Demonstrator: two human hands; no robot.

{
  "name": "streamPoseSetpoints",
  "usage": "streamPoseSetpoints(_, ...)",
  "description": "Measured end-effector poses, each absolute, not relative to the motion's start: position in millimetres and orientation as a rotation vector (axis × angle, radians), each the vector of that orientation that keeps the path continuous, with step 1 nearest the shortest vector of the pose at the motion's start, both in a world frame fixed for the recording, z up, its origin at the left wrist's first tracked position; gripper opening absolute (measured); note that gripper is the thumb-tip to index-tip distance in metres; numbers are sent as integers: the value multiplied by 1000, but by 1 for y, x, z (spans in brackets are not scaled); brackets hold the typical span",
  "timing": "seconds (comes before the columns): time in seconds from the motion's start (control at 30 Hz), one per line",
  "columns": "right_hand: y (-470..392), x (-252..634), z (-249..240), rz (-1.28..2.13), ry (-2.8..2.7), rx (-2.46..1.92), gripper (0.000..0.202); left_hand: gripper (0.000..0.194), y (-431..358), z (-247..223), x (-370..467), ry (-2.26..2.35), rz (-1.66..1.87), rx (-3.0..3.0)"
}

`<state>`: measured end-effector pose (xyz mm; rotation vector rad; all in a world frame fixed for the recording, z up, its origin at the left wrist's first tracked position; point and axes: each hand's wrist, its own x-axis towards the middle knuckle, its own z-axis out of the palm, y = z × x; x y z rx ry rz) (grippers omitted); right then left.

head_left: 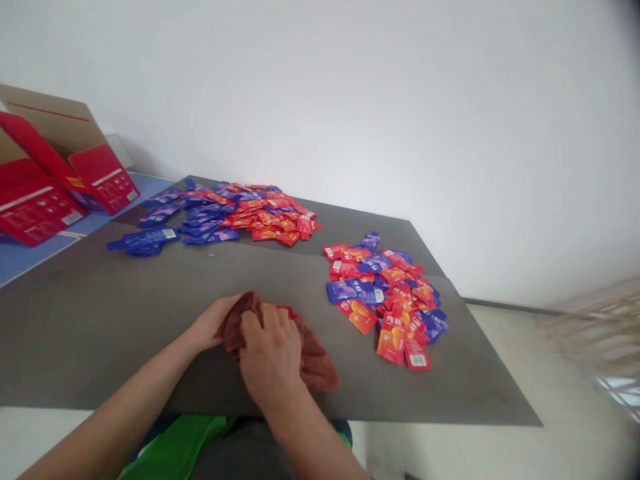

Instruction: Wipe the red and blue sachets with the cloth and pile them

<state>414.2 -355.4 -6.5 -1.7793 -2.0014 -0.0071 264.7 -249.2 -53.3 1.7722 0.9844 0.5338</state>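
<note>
Near the front edge of the dark table, a reddish-brown cloth is bunched up between my two hands. My left hand grips its left side, with the fingers mostly covered by the fabric. Over the middle of the cloth, my right hand has its fingers curled into it. A bit of bright red, perhaps a packet edge, shows just behind my right fingers. To the right lies a pile of red and purple packets. Farther back is a larger pile of similar packets.
Two open red cardboard boxes stand at the far left on a blue surface. A few purple packets lie at the left of the dark table. A white wall rises behind it.
</note>
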Motion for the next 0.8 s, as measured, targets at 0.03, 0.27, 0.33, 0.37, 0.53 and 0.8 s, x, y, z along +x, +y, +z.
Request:
streamPoseSetpoints(0.03, -353, 407, -12, 24, -2019, -1797, 10, 25, -249, -53, 265, 997, 530, 1758)
streamPoseSetpoints(0.27, -333, 483, -29, 123, -1841, -2264, 16, 31, -249, -47, 265, 1103, 507, 1924)
streamPoseSetpoints(0.33, -335, 504, -21, 101, -1791, -2344, 18, 33, -249, -46, 264, 1108, 520, 1914)
streamPoseSetpoints(0.37, -338, 508, -16, 79, -1764, -2352, 19, 33, -249, -46, 264, 1105, 526, 1903)
streamPoseSetpoints(0.53, -354, 459, -1, -5, -1789, -1999, 12, 29, -251, -48, 267, 1027, 554, 1798)
streamPoseSetpoints(0.8, -331, 431, -33, 164, -1898, -2035, 15, 25, -248, -49, 266, 1111, 522, 1866)
